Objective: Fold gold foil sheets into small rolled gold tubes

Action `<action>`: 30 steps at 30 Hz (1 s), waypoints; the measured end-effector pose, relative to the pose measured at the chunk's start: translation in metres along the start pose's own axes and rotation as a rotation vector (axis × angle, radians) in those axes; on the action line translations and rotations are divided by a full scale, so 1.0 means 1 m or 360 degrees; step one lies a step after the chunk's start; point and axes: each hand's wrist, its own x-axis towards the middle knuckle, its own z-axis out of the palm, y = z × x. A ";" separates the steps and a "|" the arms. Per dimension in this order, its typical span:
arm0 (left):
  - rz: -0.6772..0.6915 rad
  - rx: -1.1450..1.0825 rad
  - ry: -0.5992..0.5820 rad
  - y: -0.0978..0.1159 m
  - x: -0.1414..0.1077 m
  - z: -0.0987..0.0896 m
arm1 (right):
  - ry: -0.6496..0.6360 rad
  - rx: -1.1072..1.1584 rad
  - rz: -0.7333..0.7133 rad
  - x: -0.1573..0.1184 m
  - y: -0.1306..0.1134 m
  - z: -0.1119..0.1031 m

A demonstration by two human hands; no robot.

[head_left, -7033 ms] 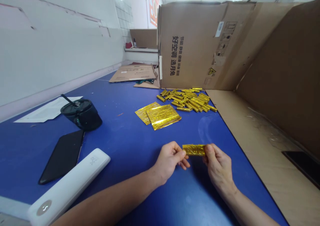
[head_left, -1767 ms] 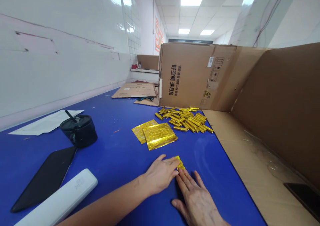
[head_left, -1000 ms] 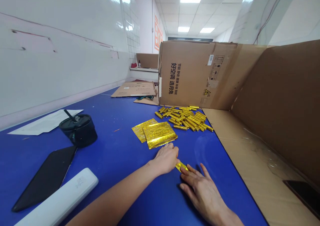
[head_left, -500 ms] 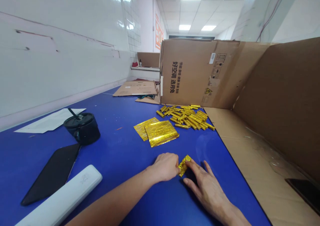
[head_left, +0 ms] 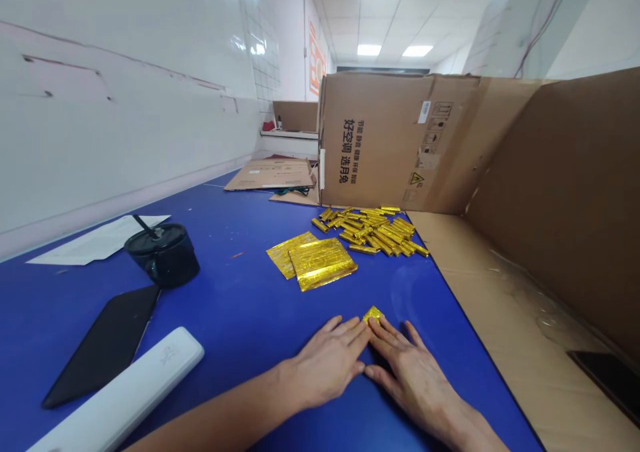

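A small folded piece of gold foil paper (head_left: pixel 373 315) lies on the blue table, mostly covered by my fingers. My left hand (head_left: pixel 334 357) rests flat, its outstretched fingertips on the paper's left side. From the right, my right hand (head_left: pixel 413 372) presses its fingertips onto the same paper, thumb spread toward the left hand. Beyond the hands lies a stack of flat gold foil sheets (head_left: pixel 324 263). Behind it, to the right, is a pile of narrow rolled or folded gold strips (head_left: pixel 385 232).
On the left are a dark lidded mug (head_left: pixel 167 259), white paper (head_left: pixel 95 242), a flat black object (head_left: pixel 103 345) and a long white case (head_left: pixel 125 392). A large cardboard box (head_left: pixel 390 145) stands behind, and cardboard (head_left: pixel 475 305) borders the right table edge.
My left hand has opened from a closed fist and laid its fingers flat over the gold paper, covering more of it. The right hand has hardly moved.
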 end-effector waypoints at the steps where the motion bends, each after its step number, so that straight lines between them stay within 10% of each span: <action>1: -0.0010 -0.0009 -0.0021 0.000 -0.002 0.000 | 0.0005 0.0013 0.0010 -0.001 0.000 0.000; 30: 0.0037 -0.0198 -0.0174 -0.002 -0.015 -0.010 | 0.0024 0.0024 0.0050 0.007 -0.018 -0.015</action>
